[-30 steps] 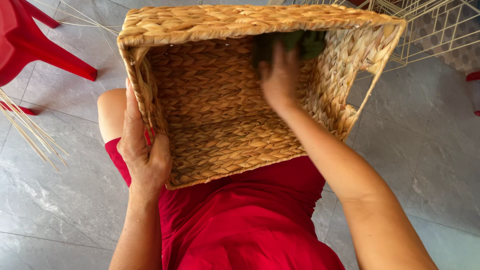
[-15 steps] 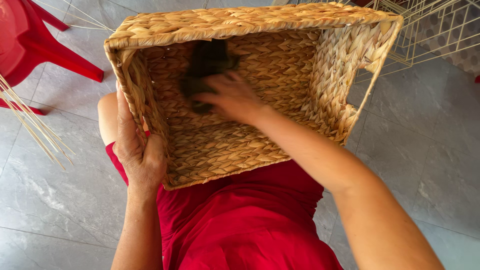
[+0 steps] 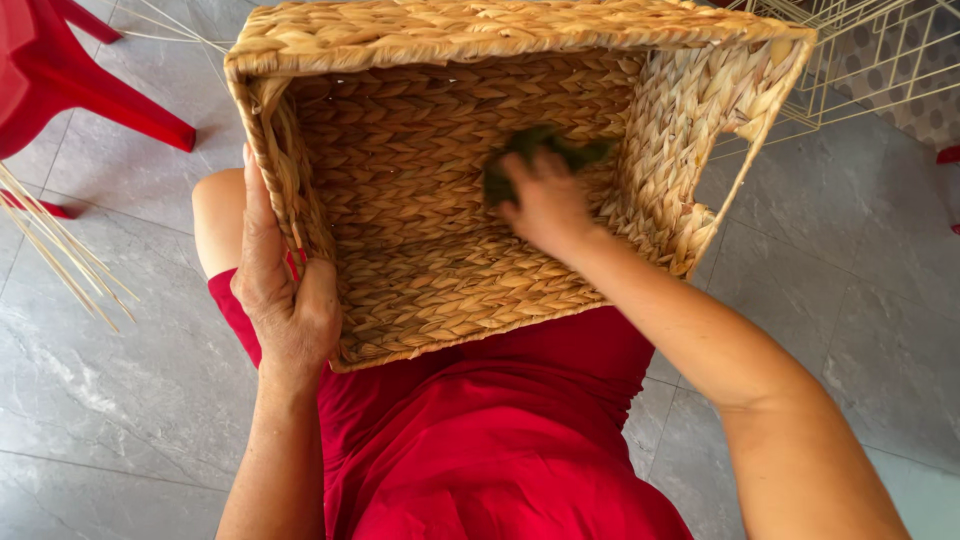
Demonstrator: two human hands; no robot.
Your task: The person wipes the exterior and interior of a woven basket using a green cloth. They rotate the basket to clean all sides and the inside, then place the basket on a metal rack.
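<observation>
A: Right hand (image 3: 545, 205), fingers?

B: Fingers (image 3: 520, 170) together, pressed flat over a dark green cloth (image 3: 540, 150) against the inner back wall of the basket (image 3: 450, 290). The cloth is mostly covered by the hand; green shows above and to the right of the fingertips. The forearm enters from the lower right of the frame.

A: Left hand (image 3: 285, 290)?

B: Clamped on the basket's left wall, centre left of the frame. The thumb lies along the outside of the rim; the fingers curl around the edge to the inside, so their tips are hidden.

A: Basket position and orientation?

B: Woven straw-coloured rectangular basket, filling the upper middle of the frame and resting on the lap over red clothing (image 3: 500, 440). It is tipped on its side, the open mouth facing the camera and the bottom panel away. Long axis runs left to right across the frame. A cut-out handle hole shows in the right wall.

A: Surroundings?

B: Grey tiled floor (image 3: 110, 420). Red plastic chair (image 3: 60, 80) upper left, thin pale sticks (image 3: 60, 260) at the left edge, a white wire frame (image 3: 880, 60) upper right.
</observation>
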